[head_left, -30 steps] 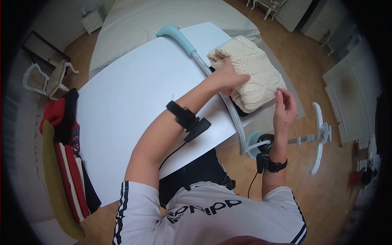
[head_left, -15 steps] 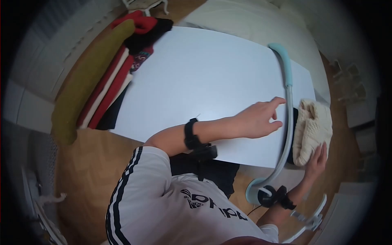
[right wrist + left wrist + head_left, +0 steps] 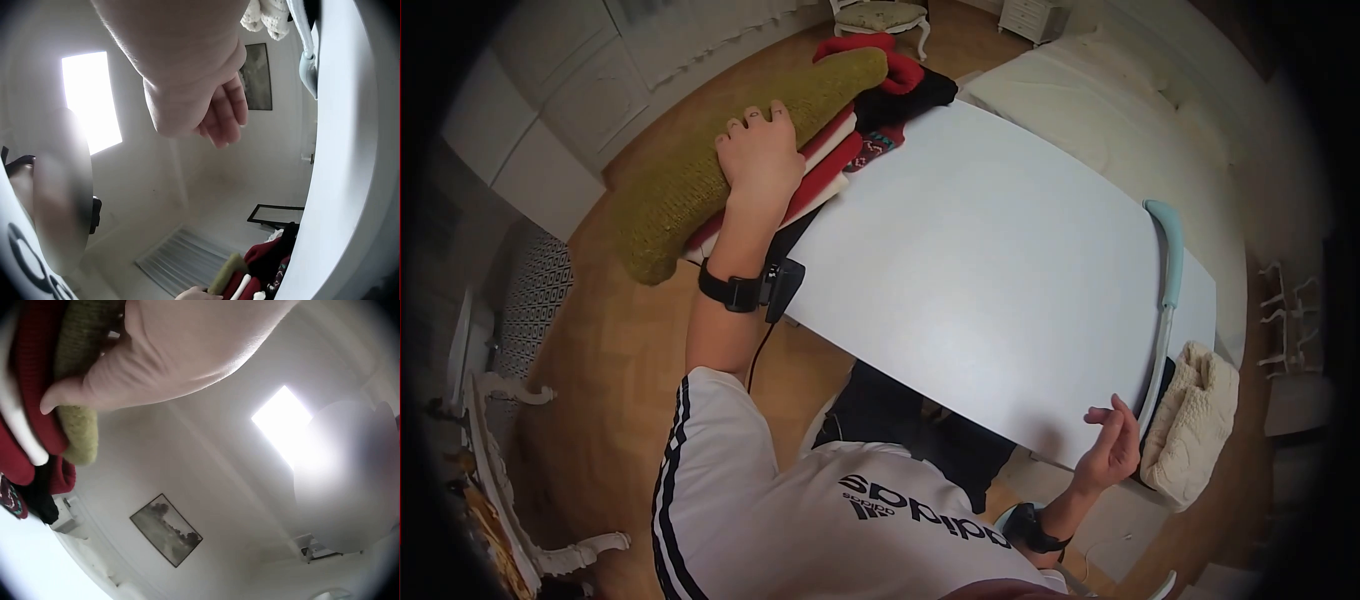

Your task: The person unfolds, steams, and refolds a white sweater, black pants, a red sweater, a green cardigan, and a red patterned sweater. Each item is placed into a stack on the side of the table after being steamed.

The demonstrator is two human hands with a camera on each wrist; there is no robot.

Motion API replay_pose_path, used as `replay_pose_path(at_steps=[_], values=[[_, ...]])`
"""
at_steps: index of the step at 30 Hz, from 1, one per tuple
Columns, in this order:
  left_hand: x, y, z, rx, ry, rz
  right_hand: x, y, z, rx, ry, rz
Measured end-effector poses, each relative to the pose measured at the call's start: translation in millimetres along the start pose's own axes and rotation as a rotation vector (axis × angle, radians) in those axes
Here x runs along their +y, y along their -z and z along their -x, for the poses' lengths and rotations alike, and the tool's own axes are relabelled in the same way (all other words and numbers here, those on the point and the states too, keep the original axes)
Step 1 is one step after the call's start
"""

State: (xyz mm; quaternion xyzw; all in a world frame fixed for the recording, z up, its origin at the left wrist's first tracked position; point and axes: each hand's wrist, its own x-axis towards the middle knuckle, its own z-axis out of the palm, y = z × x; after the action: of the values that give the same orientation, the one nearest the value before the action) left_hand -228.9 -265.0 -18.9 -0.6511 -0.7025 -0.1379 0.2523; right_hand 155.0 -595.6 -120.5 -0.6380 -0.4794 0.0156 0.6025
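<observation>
My left hand (image 3: 762, 160) grips the olive-green knit garment (image 3: 670, 180) on top of a stack of folded clothes, fingers spread over it. In the left wrist view the thumb (image 3: 62, 394) comes round its folded edge, against a red garment (image 3: 39, 369) under it. At the right front corner, my right hand (image 3: 1112, 448) hovers with loosely curled fingers and nothing in them. Close beside that hand lies a folded cream cable-knit sweater (image 3: 1195, 425). A garment steamer's light blue handle (image 3: 1168, 250) and grey hose run along the table just left of the sweater.
Red, white and black folded clothes make up the stack on the left end of the white table (image 3: 1000, 250). A patterned knit (image 3: 876, 148) sticks out from it. Beyond the table stand a covered bed (image 3: 1080, 110) and a chair (image 3: 880, 15).
My left hand has left the cream sweater, swung across the table and now holds the olive-green garment. The right hand touched the sweater's near side and has come away. The head view has turned left.
</observation>
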Motion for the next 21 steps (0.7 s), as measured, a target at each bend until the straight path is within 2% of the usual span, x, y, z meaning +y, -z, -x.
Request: replay_pose_path(at_steps=[2,4,7,9,13,15,17,18,20,21], values=[[-7,-5,-21,-0.043,0.045,0.083,-1,-9,8,-0.044,-0.005,0.020],[-15,-4,-36,-0.097,0.086,0.158,-2,-10,14,-0.098,-0.100,0.032],[-29,20,-63,-0.002,0.165,0.220,2,-7,24,-0.121,-0.150,0.029],[-37,39,-82,0.206,0.235,0.199,6,-7,31,-0.150,-0.171,0.026],[-31,108,-106,0.289,0.292,0.159,14,-15,41,-0.145,-0.220,-0.011],[-23,129,-117,0.545,0.385,0.179,15,-22,40,-0.167,-0.212,-0.016],[-13,162,-119,0.770,0.296,0.274,14,-27,41,-0.176,-0.207,-0.037],[-8,177,-120,0.774,0.292,0.275,13,-29,41,-0.183,-0.204,-0.054],[2,204,-118,0.948,0.180,0.384,11,-32,41,-0.195,-0.202,-0.064],[12,214,-111,0.948,0.171,0.390,9,-33,41,-0.211,-0.198,-0.070]])
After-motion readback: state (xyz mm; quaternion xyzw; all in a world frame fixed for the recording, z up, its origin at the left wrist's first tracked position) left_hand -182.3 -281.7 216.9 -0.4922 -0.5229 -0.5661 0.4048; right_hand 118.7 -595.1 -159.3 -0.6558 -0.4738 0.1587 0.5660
